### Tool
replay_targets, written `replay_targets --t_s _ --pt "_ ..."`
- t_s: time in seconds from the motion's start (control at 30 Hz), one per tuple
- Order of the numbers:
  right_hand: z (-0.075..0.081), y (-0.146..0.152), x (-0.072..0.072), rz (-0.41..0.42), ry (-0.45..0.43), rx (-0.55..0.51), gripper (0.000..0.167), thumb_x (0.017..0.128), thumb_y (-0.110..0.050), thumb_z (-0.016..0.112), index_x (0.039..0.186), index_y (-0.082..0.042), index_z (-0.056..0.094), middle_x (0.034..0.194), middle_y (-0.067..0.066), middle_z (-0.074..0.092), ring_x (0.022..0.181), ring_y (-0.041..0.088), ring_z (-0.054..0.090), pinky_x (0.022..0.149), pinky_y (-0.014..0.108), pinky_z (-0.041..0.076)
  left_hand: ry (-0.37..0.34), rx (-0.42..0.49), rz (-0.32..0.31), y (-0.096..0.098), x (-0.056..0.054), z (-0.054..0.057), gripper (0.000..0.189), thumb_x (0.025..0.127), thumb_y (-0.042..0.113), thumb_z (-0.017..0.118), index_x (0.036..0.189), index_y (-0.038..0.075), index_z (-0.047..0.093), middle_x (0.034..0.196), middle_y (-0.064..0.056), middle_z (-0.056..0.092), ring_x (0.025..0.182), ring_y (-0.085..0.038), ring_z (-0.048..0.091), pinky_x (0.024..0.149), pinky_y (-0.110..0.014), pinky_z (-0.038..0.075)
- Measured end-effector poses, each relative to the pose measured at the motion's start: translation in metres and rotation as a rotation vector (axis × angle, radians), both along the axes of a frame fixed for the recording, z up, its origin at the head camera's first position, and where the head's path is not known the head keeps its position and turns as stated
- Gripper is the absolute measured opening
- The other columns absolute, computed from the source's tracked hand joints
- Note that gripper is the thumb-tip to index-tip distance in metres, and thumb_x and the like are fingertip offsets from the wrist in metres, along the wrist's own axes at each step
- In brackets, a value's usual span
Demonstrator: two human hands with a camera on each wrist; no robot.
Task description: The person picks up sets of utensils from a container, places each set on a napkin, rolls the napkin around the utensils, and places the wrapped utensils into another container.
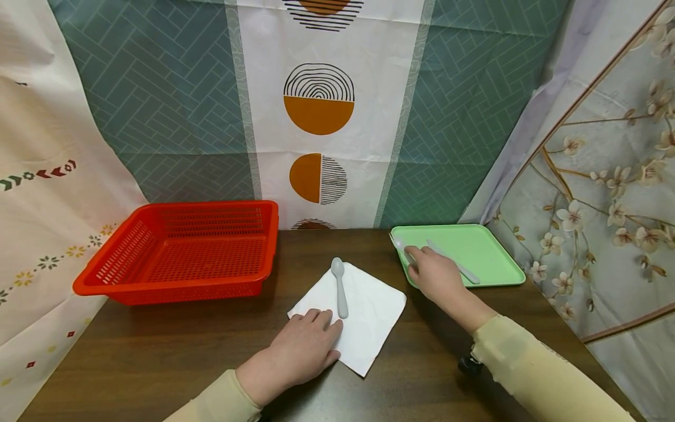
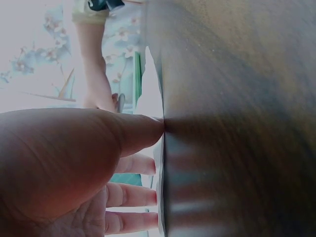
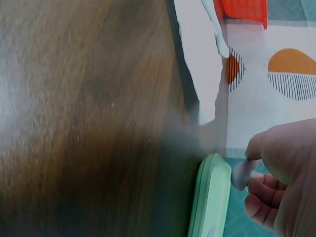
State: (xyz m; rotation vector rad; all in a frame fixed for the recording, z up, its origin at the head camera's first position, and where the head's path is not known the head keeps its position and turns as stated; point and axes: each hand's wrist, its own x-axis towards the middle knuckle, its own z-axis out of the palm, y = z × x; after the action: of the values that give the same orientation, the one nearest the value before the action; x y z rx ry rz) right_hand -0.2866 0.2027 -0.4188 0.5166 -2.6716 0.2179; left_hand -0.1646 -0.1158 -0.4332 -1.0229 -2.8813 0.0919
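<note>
A white paper napkin (image 1: 371,305) lies on the table, and a grey plastic spoon (image 1: 341,293) rests on it, bowl toward the back. My left hand (image 1: 300,349) rests on the napkin's left part, fingertips and thumb touching it beside the spoon's handle. Over the left edge of the green tray (image 1: 490,252), my right hand (image 1: 435,272) pinches a pale grey fork (image 1: 399,243), its head pointing to the back left. The rounded handle end of the fork (image 3: 243,174) shows below the thumb in the right wrist view. A grey plastic knife (image 1: 468,274) lies on the tray, partly hidden by the right hand.
A red perforated plastic basket (image 1: 174,290) stands at the left on the dark wooden table (image 1: 174,357). Patterned cloths (image 1: 448,135) hang behind the table and along both sides. The tray stands close to the right-hand cloth.
</note>
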Motion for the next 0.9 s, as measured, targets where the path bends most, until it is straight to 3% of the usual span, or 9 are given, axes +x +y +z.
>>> replay_targets --t_s 0.3,0.6,0.9 --pt "-0.003 -0.017 0.006 0.037 0.018 -0.018 0.039 0.094 -0.003 0.078 0.133 -0.003 0.073 0.093 0.015 0.070 0.069 0.030 0.068 0.056 0.046 0.054 0.016 0.009 -0.009 0.000 0.001 0.001 0.052 0.100 0.043 0.081 0.140 0.013 0.071 0.127 -0.010 0.066 0.116 -0.032 0.063 0.090 -0.050 0.059" --pt "-0.004 -0.034 0.012 0.049 -0.061 -0.026 0.042 0.096 -0.007 0.080 0.137 -0.003 0.071 0.096 0.012 0.069 0.065 0.022 0.060 0.055 0.040 0.050 0.029 0.010 -0.012 0.000 0.002 0.002 0.051 0.100 0.043 0.081 0.140 0.013 0.071 0.126 -0.010 0.066 0.116 -0.031 0.063 0.090 -0.049 0.058" --pt "-0.006 -0.050 0.020 0.089 -0.037 -0.014 0.040 0.094 -0.007 0.082 0.133 -0.005 0.071 0.097 0.010 0.071 0.067 0.023 0.063 0.055 0.041 0.051 0.036 0.009 -0.018 0.000 0.002 0.002 0.051 0.099 0.043 0.081 0.139 0.013 0.071 0.126 -0.010 0.066 0.115 -0.031 0.063 0.089 -0.049 0.058"
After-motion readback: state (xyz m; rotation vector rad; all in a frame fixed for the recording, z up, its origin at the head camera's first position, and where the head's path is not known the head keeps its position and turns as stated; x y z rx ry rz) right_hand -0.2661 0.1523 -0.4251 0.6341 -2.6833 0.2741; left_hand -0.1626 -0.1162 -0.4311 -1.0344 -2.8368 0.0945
